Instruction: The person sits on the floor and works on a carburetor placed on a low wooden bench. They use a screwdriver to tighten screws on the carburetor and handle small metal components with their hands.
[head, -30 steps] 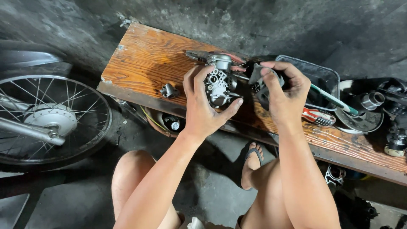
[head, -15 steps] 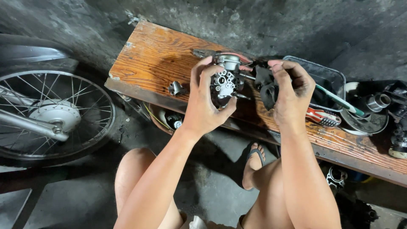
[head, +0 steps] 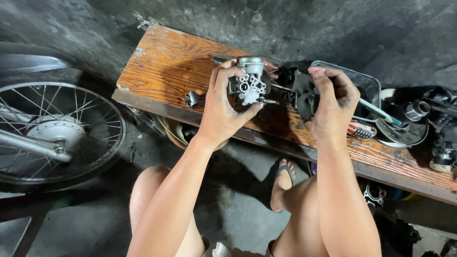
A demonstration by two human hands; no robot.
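My left hand point(head: 223, 107) grips a grey metal carburettor body point(head: 250, 83) and holds it up over a wooden bench point(head: 162, 62). Its drilled face is turned toward me. My right hand point(head: 333, 102) is closed on a dark, greasy part point(head: 304, 97) just right of the carburettor. The two pieces are close but a small gap shows between them. A small metal fitting point(head: 191, 99) lies on the bench left of my left hand.
A spoked motorcycle wheel point(head: 52, 135) stands at the left. On the bench's right end sit a dark tray point(head: 369, 85), a green-handled tool point(head: 381, 112), a round metal dish point(head: 404, 133) and engine parts point(head: 442, 152). My sandalled foot point(head: 283, 183) rests on the concrete floor below.
My hands have drawn slightly apart, the right one moving right with the dark part. My left hand has turned the carburettor a little. The view has shifted.
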